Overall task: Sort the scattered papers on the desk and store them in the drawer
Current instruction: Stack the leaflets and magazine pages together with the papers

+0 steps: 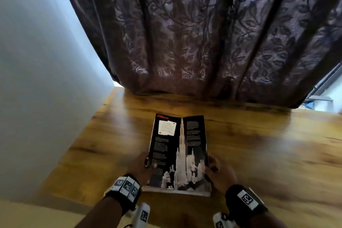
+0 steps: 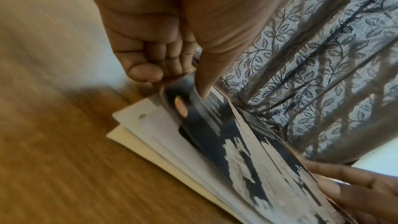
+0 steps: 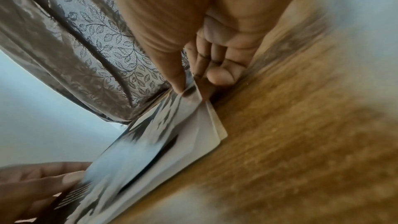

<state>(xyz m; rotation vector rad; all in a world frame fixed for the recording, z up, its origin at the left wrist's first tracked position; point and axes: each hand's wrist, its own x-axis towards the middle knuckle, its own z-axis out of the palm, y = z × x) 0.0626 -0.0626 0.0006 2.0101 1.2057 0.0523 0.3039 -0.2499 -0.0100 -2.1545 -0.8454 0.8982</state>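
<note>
A stack of papers [image 1: 177, 155] lies on the wooden desk [image 1: 259, 150], topped by a black sheet printed with white towers. My left hand [image 1: 142, 166] grips the stack's left edge, thumb on top and fingers under it [image 2: 170, 67]. My right hand [image 1: 218, 172] grips the right edge the same way, thumb pressed on the top sheet [image 3: 185, 81]. White sheets [image 2: 150, 135] stick out below the black one, their near corners fanned [image 3: 213, 125]. No drawer is in view.
A dark leaf-patterned curtain [image 1: 203, 33] hangs over the desk's far edge. A pale wall [image 1: 37, 79] runs along the desk's left side. Bare wood [image 1: 277, 163] stretches to the right of the stack.
</note>
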